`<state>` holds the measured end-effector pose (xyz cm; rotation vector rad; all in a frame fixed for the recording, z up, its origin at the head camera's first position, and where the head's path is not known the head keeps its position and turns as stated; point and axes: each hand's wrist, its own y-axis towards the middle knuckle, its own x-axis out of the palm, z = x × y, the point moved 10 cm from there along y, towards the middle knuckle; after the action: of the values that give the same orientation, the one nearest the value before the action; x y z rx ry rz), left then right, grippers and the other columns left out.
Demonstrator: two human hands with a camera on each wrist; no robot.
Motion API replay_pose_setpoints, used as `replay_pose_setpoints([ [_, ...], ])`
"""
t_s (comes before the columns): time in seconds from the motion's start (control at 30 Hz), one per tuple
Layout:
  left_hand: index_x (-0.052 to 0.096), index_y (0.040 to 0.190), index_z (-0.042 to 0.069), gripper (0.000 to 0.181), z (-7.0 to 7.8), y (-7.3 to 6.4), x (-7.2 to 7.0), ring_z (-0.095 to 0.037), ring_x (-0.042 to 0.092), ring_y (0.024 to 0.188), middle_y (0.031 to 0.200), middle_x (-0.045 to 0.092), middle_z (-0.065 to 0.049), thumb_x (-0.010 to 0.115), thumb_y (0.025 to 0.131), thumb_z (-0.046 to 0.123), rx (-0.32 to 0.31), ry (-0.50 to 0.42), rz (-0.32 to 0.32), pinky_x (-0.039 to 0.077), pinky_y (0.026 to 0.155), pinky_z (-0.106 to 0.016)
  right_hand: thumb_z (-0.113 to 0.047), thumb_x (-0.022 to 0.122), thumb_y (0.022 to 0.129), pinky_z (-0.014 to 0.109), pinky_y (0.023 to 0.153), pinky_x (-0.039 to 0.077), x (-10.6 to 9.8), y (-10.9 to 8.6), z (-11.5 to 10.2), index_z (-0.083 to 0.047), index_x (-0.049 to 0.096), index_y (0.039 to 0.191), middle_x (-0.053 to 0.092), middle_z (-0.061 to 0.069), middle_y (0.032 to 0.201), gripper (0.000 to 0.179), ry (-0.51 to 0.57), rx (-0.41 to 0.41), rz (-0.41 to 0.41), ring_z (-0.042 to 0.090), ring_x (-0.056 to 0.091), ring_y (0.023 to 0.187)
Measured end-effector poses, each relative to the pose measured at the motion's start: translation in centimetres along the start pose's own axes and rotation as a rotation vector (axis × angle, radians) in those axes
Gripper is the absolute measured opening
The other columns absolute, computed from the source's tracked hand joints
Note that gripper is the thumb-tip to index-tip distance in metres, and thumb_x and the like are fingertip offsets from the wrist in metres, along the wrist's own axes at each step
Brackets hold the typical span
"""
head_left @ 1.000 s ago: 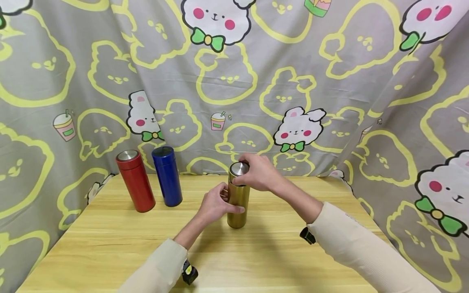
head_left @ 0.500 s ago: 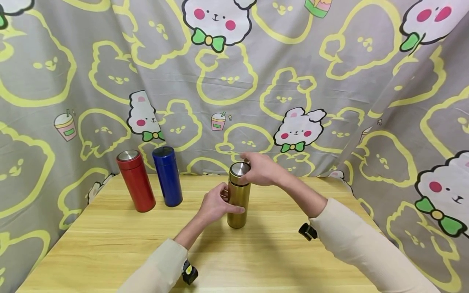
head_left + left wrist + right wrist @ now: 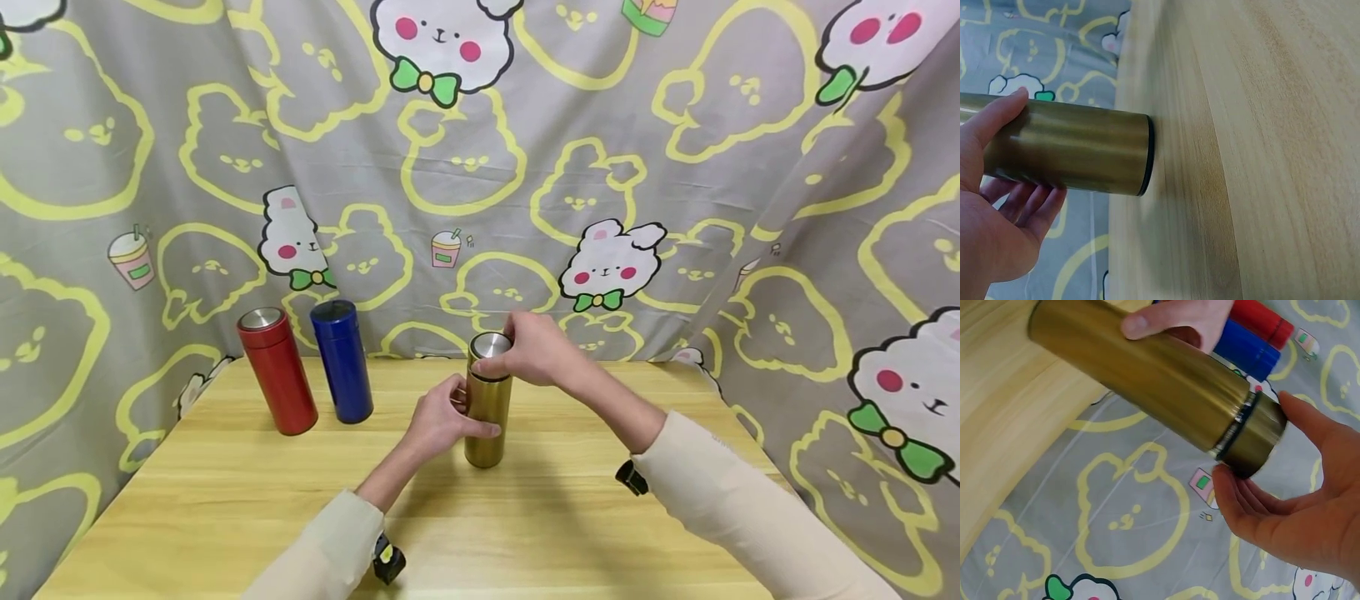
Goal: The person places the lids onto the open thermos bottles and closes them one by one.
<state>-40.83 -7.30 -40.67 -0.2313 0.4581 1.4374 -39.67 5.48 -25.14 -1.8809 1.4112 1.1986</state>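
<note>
A gold thermos (image 3: pixel 486 405) stands upright on the wooden table in the head view. My left hand (image 3: pixel 438 420) grips its body, thumb across the front and fingers round the far side; the left wrist view shows the thermos's black-rimmed base at the tabletop. At the top, my right hand (image 3: pixel 538 350) holds the lid (image 3: pixel 492 343), which has a silver disc on top, between thumb and fingers. In the right wrist view, a dark ring with a shiny metal band (image 3: pixel 1235 427) shows between lid and body.
To the left on the table (image 3: pixel 225 500) stand a red thermos (image 3: pixel 282 379) and a blue thermos (image 3: pixel 344 367), side by side. A grey curtain (image 3: pixel 480 167) with cartoon rabbits hangs close behind the table and along its sides.
My right hand has turned about the lid, its thumb drawing back to the right and then coming round to the left again. My left hand and the thermos body have stayed in place.
</note>
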Motion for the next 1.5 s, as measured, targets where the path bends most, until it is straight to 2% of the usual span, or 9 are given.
replay_pose_setpoints([
  [0.17, 0.060, 0.100, 0.017, 0.060, 0.1, 0.1, -0.1, -0.017, 0.066, 0.093, 0.100, 0.070, 0.000, 0.099, 0.060, 0.037, 0.003, 0.005, 0.005, 0.057, 0.082, -0.036, -0.047, 0.087, 0.075, 0.029, 0.059, 0.047, 0.1, -0.2, 0.3, -0.007, 0.053, 0.094, 0.061, 0.006, 0.083, 0.056, -0.011, 0.014, 0.054, 0.020, 0.058, 0.072],
  [0.37, 0.059, 0.100, 0.016, 0.061, 0.0, 0.1, -0.1, -0.016, 0.064, 0.090, 0.098, 0.069, 0.000, 0.099, 0.059, 0.038, 0.001, 0.017, 0.008, 0.055, 0.080, -0.034, -0.049, 0.086, 0.077, 0.029, 0.062, 0.048, 0.2, -0.2, 0.1, -0.004, 0.053, 0.105, 0.062, 0.009, 0.089, 0.063, -0.016, 0.000, 0.020, 0.022, 0.060, 0.076],
  [0.47, 0.059, 0.100, 0.016, 0.061, 0.1, 0.0, 0.0, -0.016, 0.064, 0.089, 0.097, 0.068, 0.000, 0.099, 0.059, 0.038, -0.001, 0.013, 0.003, 0.055, 0.079, -0.034, -0.050, 0.084, 0.079, 0.033, 0.074, 0.053, 0.2, -0.2, 0.1, -0.002, 0.053, 0.124, 0.066, 0.013, 0.106, 0.072, 0.010, 0.001, -0.045, 0.024, 0.064, 0.091],
  [0.57, 0.059, 0.100, 0.016, 0.061, 0.1, 0.0, 0.0, -0.017, 0.064, 0.089, 0.097, 0.068, 0.000, 0.099, 0.060, 0.037, 0.001, 0.005, -0.003, 0.054, 0.079, -0.034, -0.041, 0.084, 0.082, 0.041, 0.093, 0.053, 0.2, -0.1, -0.1, -0.004, 0.050, 0.140, 0.064, 0.017, 0.131, 0.077, 0.066, -0.010, -0.122, 0.029, 0.065, 0.113],
  [0.7, 0.059, 0.101, 0.016, 0.061, 0.0, 0.1, 0.0, -0.017, 0.064, 0.090, 0.097, 0.068, -0.001, 0.099, 0.059, 0.036, 0.000, -0.006, -0.007, 0.054, 0.079, -0.034, -0.020, 0.083, 0.081, 0.045, 0.107, 0.047, 0.1, 0.1, -0.5, -0.006, 0.053, 0.145, 0.056, 0.015, 0.147, 0.072, 0.105, -0.065, -0.186, 0.031, 0.061, 0.125],
  [0.83, 0.059, 0.101, 0.016, 0.061, 0.0, 0.1, 0.0, -0.017, 0.064, 0.090, 0.098, 0.068, -0.001, 0.099, 0.059, 0.037, -0.002, -0.006, -0.010, 0.054, 0.080, -0.035, -0.011, 0.081, 0.080, 0.045, 0.105, 0.048, 0.1, 0.2, -0.6, -0.008, 0.057, 0.143, 0.061, 0.013, 0.141, 0.067, 0.109, -0.094, -0.196, 0.028, 0.064, 0.119],
  [1.13, 0.059, 0.101, 0.016, 0.061, 0.1, 0.1, 0.1, -0.017, 0.063, 0.090, 0.097, 0.067, -0.001, 0.099, 0.060, 0.036, 0.003, -0.014, -0.012, 0.054, 0.079, -0.034, -0.016, 0.085, 0.078, 0.041, 0.098, 0.052, -0.2, 0.1, -0.8, -0.006, 0.062, 0.136, 0.067, 0.014, 0.132, 0.063, 0.086, -0.093, -0.127, 0.026, 0.067, 0.111],
  [1.37, 0.059, 0.101, 0.017, 0.060, 0.0, 0.1, 0.1, -0.017, 0.063, 0.090, 0.098, 0.067, 0.000, 0.099, 0.060, 0.036, -0.003, -0.007, -0.008, 0.055, 0.080, -0.034, -0.034, 0.090, 0.074, 0.032, 0.073, 0.054, -0.1, 0.0, 0.0, -0.005, 0.062, 0.114, 0.070, 0.011, 0.103, 0.056, 0.067, -0.006, -0.028, 0.023, 0.066, 0.088],
  [1.5, 0.059, 0.100, 0.016, 0.060, 0.1, 0.0, 0.1, -0.017, 0.063, 0.089, 0.097, 0.067, 0.000, 0.099, 0.060, 0.036, 0.003, -0.005, -0.005, 0.054, 0.079, -0.034, -0.039, 0.090, 0.073, 0.028, 0.066, 0.051, 0.0, -0.1, 0.2, -0.007, 0.057, 0.105, 0.066, 0.007, 0.095, 0.056, 0.049, 0.009, 0.018, 0.021, 0.062, 0.082],
])
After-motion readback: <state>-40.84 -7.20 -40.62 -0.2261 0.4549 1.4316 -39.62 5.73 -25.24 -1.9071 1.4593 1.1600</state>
